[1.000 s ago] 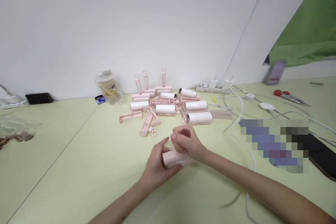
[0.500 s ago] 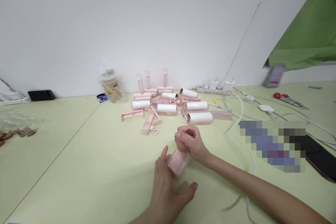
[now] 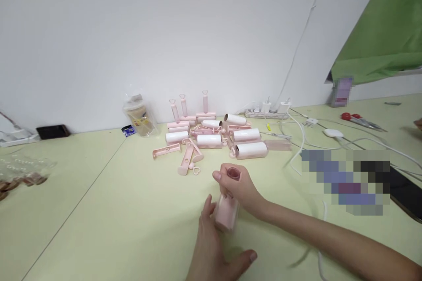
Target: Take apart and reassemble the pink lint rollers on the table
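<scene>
My right hand [image 3: 240, 186] is a closed fist around a tube-like part with a dark pinkish-brown, hollow round end [image 3: 233, 173] sticking out on top. Below the fist is a pale pink piece [image 3: 227, 214] with a clear, shiny edge, which looks like part of a lint roller and is blurred. Whether it and the tube are one thing I cannot tell. On its left side, the fingers of my left hand [image 3: 212, 246] are stretched and the thumb is spread away. The left fingertips are beside the pink piece; contact is unclear.
Further back lie several white lint rolls [image 3: 209, 141], pink holders [image 3: 187, 158] and a heart-shaped loop [image 3: 196, 171]. Pink handles [image 3: 183, 107] stand by the wall. White cables [image 3: 298, 125], a power strip [image 3: 267, 114] and a dark phone [image 3: 407, 197] are on the right; a plastic bag [image 3: 140, 116] is behind left.
The pink piece has turned more upright, moving slightly towards me with my right fist. My left hand has shifted slightly right and down, its thumb still spread. The view has tilted slightly.
</scene>
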Demonstrator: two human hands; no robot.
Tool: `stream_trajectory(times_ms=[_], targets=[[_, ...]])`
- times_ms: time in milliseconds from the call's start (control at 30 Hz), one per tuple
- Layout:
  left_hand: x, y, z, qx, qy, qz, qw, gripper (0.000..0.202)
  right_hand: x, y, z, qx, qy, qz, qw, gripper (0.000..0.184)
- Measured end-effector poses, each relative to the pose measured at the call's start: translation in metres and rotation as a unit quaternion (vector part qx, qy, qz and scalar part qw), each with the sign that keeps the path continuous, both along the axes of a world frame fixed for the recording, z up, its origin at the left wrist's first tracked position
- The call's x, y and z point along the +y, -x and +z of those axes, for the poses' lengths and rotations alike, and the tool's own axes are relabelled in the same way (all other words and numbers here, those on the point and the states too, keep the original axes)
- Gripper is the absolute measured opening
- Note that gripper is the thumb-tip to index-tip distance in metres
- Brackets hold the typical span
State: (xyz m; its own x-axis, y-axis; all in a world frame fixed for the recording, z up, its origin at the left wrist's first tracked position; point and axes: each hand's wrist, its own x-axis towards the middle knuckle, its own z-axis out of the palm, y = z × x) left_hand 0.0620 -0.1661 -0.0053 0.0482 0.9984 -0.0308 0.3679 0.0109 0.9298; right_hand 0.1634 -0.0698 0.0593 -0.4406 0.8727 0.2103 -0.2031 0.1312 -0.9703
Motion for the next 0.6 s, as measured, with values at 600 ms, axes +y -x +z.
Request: stream_trajectory(times_ms=[600], targets=[[0.048, 0.075, 0.052, 0.071, 0.013, -0.184, 0.98, 0.073, 0.102, 0.035, -0.01, -0.358, -0.39, 0.229, 0.817, 0.012]])
